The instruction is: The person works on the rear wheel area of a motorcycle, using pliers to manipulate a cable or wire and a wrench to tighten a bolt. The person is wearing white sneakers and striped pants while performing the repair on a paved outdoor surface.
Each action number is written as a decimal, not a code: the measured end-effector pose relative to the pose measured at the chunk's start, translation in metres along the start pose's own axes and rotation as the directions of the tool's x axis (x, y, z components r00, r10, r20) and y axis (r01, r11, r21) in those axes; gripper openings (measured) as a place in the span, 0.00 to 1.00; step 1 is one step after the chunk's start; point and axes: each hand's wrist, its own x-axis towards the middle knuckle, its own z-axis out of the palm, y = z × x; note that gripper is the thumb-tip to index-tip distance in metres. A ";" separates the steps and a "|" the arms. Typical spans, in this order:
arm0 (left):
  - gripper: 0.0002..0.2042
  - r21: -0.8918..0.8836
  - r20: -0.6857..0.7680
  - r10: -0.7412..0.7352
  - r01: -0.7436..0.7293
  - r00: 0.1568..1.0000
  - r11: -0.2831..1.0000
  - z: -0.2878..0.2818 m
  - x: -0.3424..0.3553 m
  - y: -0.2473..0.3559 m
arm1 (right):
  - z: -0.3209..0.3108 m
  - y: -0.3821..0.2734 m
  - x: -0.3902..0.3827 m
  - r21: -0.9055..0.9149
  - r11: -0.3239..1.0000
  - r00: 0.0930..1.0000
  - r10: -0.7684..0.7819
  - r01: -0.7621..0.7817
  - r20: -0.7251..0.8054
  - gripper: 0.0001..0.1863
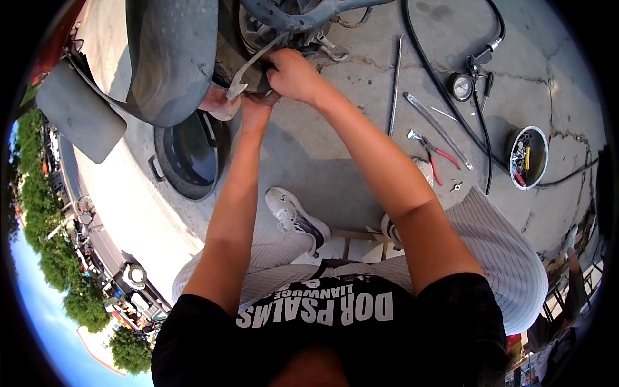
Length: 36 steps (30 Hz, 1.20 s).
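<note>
Both my hands are at the dark tire point(256, 79) of a scooter's wheel, at the top of the head view. My right hand point(294, 74) is closed, its curled fingers pressed at the tire's near edge. Just below and left of it, my left hand point(259, 103) touches the tire's underside, its fingers mostly hidden. A pale strip with a wider end point(237, 88) hangs down across the tire beside my left hand. Left of that, a bright pinkish patch point(220, 104) is too washed out to tell what it is.
Left of the wheel, a dark fender point(171, 61) hangs over a black basin point(187, 158) of water. On the concrete at right lie a long metal bar point(395, 87), a tire lever point(438, 130), red-handled pliers point(433, 153), a hose with a pressure gauge point(461, 86) and a tub of small parts point(543, 149).
</note>
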 end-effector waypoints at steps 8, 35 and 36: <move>0.33 0.058 0.252 -0.119 0.107 0.960 0.993 -0.016 0.024 -0.032 | -0.006 0.026 -0.020 0.072 0.959 0.937 -0.249 0.274 -0.246 0.21; 0.23 -0.073 -0.089 -0.062 0.056 0.994 0.996 0.016 -0.011 0.033 | 0.001 0.046 -0.011 -0.365 0.925 0.993 -0.116 0.109 0.002 0.15; 0.23 -0.071 -0.089 -0.071 0.065 0.993 0.995 0.014 -0.014 0.035 | -0.001 0.044 -0.007 -0.414 0.905 0.994 -0.061 0.094 0.093 0.15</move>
